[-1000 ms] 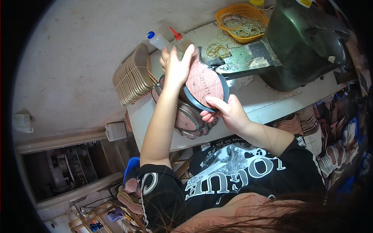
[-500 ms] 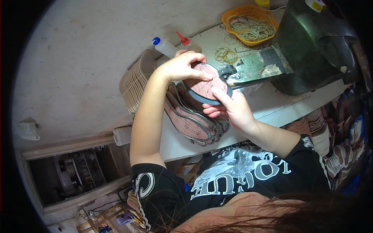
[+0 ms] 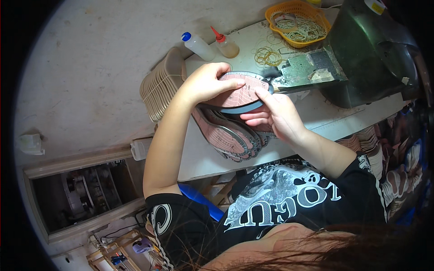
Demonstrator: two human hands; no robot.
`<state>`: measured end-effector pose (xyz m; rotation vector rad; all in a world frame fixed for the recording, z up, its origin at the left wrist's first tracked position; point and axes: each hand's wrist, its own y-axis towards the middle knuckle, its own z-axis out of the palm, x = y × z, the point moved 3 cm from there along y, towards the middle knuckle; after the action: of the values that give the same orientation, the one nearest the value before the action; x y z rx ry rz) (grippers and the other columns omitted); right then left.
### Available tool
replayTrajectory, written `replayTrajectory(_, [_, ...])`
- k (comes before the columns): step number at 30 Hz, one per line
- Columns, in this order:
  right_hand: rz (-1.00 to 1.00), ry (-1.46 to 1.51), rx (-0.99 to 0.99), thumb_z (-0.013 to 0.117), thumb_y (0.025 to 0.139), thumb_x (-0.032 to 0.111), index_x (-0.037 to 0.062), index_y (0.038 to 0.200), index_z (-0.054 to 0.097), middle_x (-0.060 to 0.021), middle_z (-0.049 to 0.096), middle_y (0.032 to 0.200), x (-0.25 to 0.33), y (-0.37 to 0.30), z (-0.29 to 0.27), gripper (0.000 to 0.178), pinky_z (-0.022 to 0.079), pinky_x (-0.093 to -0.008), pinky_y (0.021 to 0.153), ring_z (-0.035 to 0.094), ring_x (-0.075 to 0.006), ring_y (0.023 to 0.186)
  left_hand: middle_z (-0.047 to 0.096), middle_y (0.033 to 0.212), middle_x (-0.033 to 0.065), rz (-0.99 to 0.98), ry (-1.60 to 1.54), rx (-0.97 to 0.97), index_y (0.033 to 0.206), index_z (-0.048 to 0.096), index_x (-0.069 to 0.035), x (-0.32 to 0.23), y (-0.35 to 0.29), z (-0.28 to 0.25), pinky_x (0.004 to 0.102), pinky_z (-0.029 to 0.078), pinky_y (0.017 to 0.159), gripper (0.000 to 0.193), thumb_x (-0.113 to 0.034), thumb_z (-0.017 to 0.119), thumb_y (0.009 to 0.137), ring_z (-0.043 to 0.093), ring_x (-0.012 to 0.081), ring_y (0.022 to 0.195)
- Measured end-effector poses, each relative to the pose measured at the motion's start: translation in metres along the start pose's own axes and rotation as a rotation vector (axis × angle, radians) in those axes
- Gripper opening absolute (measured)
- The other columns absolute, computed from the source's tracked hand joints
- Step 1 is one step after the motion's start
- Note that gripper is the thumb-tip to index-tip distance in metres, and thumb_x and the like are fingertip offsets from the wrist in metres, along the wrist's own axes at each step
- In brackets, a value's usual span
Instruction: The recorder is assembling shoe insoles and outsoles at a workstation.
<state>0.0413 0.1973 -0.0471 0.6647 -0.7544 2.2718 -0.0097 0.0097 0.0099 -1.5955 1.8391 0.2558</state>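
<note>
A pinkish insole (image 3: 239,95) with a dark blue edge is held up between my two hands, its far rim at the tip of a green machine arm (image 3: 312,70). My left hand (image 3: 205,85) grips the left end, thumb on the printed face and fingers hidden behind. At the right end, my right hand (image 3: 284,116) pinches the rim, thumb on top and the other fingers curled below. Just under the held piece lies a pile of similar pink insoles (image 3: 221,137) with grey edges. The exact contact between rim and machine is partly hidden.
A banded stack of beige soles (image 3: 158,86) leans at the wall. Behind stand a blue-capped bottle (image 3: 199,48), a red-nozzled bottle (image 3: 228,49), loose rubber bands (image 3: 267,57) and a yellow basket (image 3: 302,44). The dark machine body (image 3: 366,58) fills the right of the white table (image 3: 199,165).
The insole has turned in my hands and now shows a longer side at the machine tip. My left hand has shifted slightly left; my right hand has moved slightly right. The view has shifted slightly.
</note>
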Motion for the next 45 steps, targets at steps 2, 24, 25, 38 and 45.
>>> replayTrajectory(2, [-0.021,0.009,0.027,0.051,0.095,0.033,-0.0048,0.111,0.058,-0.0152,0.067,0.095,-0.001,-0.001,-0.001,0.041,0.058,-0.0261,0.065,0.069,-0.0216,0.079,0.052,0.060,0.0090,-0.135,-0.038,0.009,0.073,0.059,0.004,0.007,-0.008,0.007,0.0324,0.040,0.053,0.054,-0.048,0.072,0.073,0.047,0.0130,0.058])
replayTrajectory(24, [-0.139,-0.490,0.116,0.066,0.086,0.028,-0.0030,0.091,0.069,-0.0036,0.067,0.080,0.014,-0.015,-0.037,0.032,0.046,-0.0213,0.064,0.058,-0.0065,0.069,0.059,0.052,0.0042,-0.389,-0.599,0.106,0.070,0.062,-0.002,-0.029,-0.056,0.059,0.0196,0.041,0.041,0.044,-0.044,0.069,0.082,0.052,0.0088,0.041])
replayTrajectory(25, [-0.145,-0.492,0.118,0.067,0.086,0.030,-0.0028,0.088,0.069,-0.0036,0.066,0.076,0.008,-0.002,-0.042,0.033,0.046,-0.0216,0.060,0.057,-0.0061,0.065,0.056,0.051,0.0014,-0.403,-0.595,-0.009,0.069,0.061,-0.004,-0.022,-0.052,0.057,0.0192,0.036,0.039,0.041,-0.042,0.071,0.081,0.047,0.0063,0.041])
replayTrajectory(38, [0.123,-0.348,0.229,0.064,0.088,0.019,-0.0040,0.102,0.065,-0.0101,0.068,0.089,-0.017,-0.063,-0.051,0.027,0.054,-0.0252,0.066,0.067,-0.0154,0.074,0.047,0.047,-0.0013,-0.436,-0.700,-0.335,0.066,0.057,-0.007,0.009,-0.038,0.061,0.0198,0.029,0.041,0.041,-0.042,0.076,0.076,0.039,0.0066,0.039])
replayTrajectory(45, [-0.086,-0.159,0.061,0.060,0.089,0.019,-0.0042,0.095,0.064,-0.0122,0.067,0.077,-0.020,-0.047,-0.024,0.025,0.053,-0.0252,0.061,0.065,-0.0153,0.063,0.046,0.045,-0.0022,-0.422,-0.671,-0.266,0.072,0.060,-0.003,0.015,-0.012,0.038,0.0191,0.028,0.041,0.048,-0.049,0.074,0.075,0.038,0.0067,0.038])
